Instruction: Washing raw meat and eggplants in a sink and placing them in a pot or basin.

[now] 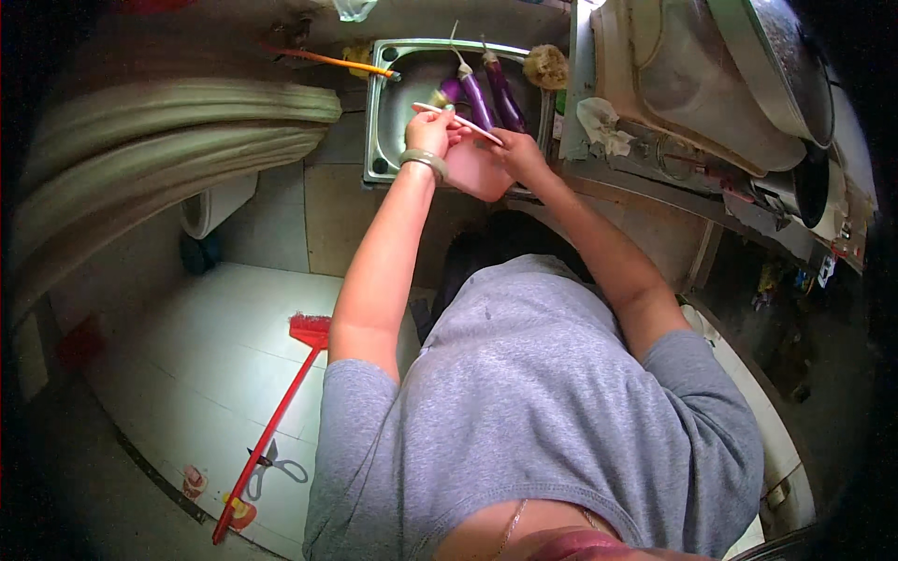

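Note:
Both hands hold a pink plastic vessel, bowl-like in shape [475,173], over the near edge of a steel sink [373,122]. Its pale rim is seen nearly edge-on and slants down to the right. My left hand [431,133], with a bangle at the wrist, grips the rim's left part. At the rim's right end, my right hand [521,155] is closed on it. Beyond the vessel, two long purple eggplants [476,96] [505,93] lie in the sink, stems pointing away. A shorter purple piece with a pale end [449,92] sits left of them, partly hidden.
A round tan scrubber [546,67] rests at the sink's right corner. An orange-handled tool [346,64] reaches over the left rim. Large pans [776,65] stand on the right counter. A red broom [281,411] and scissors [271,467] lie on the floor at left.

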